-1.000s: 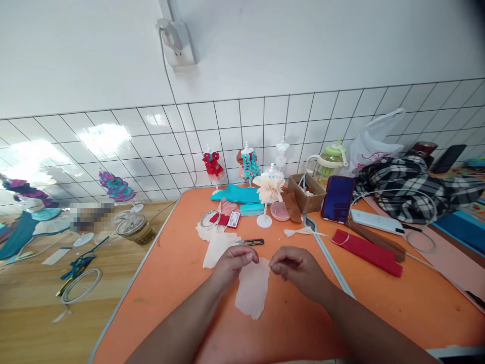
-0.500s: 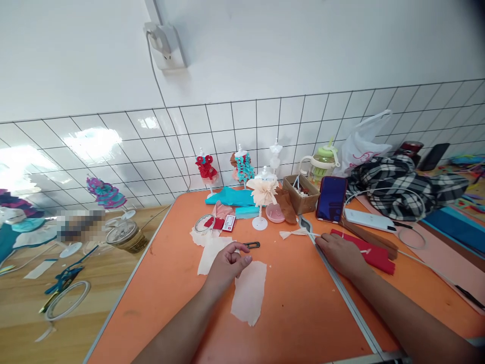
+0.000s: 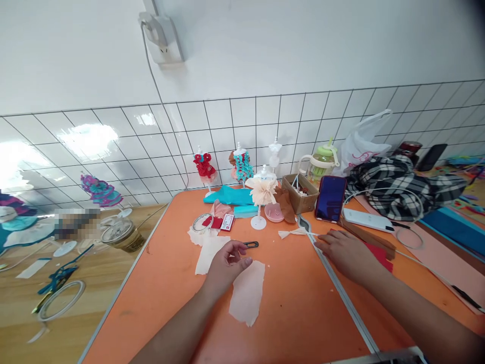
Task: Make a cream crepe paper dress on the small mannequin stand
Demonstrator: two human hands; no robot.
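My left hand (image 3: 230, 264) hovers over the table with fingers loosely curled and thumb apart; I see nothing in it. Beside its fingertips lies a small dark metal piece with a slot (image 3: 251, 244). Under and around the hand are pale crepe-paper pieces, one (image 3: 248, 293) to its right and another (image 3: 212, 253) to its left. My right hand (image 3: 343, 255) lies palm down with fingers stretched over red crepe paper (image 3: 382, 258), which it partly hides. Near its fingertips is a twisted cream paper strip (image 3: 293, 233). A small white dress form (image 3: 258, 221) wears a cream ruffled paper skirt (image 3: 262, 191).
Behind stand dress forms in red (image 3: 204, 167) and turquoise (image 3: 242, 167). A cardboard box (image 3: 303, 199), a phone (image 3: 331, 198), a lidded bottle (image 3: 324, 162) and plaid cloth (image 3: 397, 184) are at right. A tape roll (image 3: 203, 223) sits left; a metal strip (image 3: 344, 298) crosses the orange table (image 3: 303, 313).
My right hand has flattened and spread over the red crepe paper, covering more of it. My left hand stays almost in place. The view has shifted slightly.
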